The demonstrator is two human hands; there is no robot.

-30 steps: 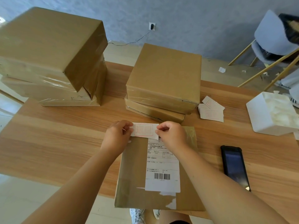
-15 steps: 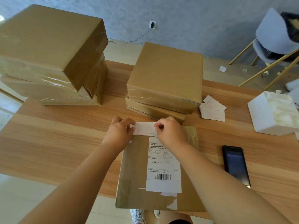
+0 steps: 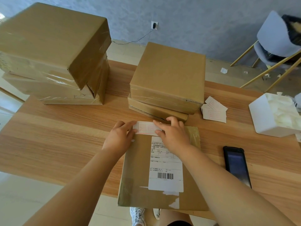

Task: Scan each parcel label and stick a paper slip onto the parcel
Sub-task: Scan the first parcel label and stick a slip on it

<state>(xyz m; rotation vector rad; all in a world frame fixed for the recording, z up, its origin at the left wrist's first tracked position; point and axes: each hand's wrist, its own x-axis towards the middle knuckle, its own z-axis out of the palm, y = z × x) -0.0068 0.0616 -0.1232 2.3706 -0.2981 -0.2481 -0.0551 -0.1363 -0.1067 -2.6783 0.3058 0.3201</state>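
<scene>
A flat brown parcel point(image 3: 138, 168) lies at the table's near edge, with a white shipping label point(image 3: 166, 168) and barcode on top. A white paper slip point(image 3: 145, 128) with red print lies across the parcel's far edge. My left hand point(image 3: 118, 137) pinches the slip's left end between thumb and forefinger. My right hand point(image 3: 174, 136) lies over the slip's right end, fingers spread and pressing down. A black handheld scanner point(image 3: 237, 165) lies screen up to the right of the parcel, untouched.
Two stacked brown boxes point(image 3: 169, 75) stand just behind the parcel, and a taller stack point(image 3: 48, 46) at the far left. Loose slips point(image 3: 213, 110) lie right of the middle stack. A white box point(image 3: 268, 121) holding crumpled paper sits at the right edge; a chair point(image 3: 276, 38) stands beyond.
The slip has come down onto the parcel's far edge. My right hand has gone from pinching it to lying spread over its right end.
</scene>
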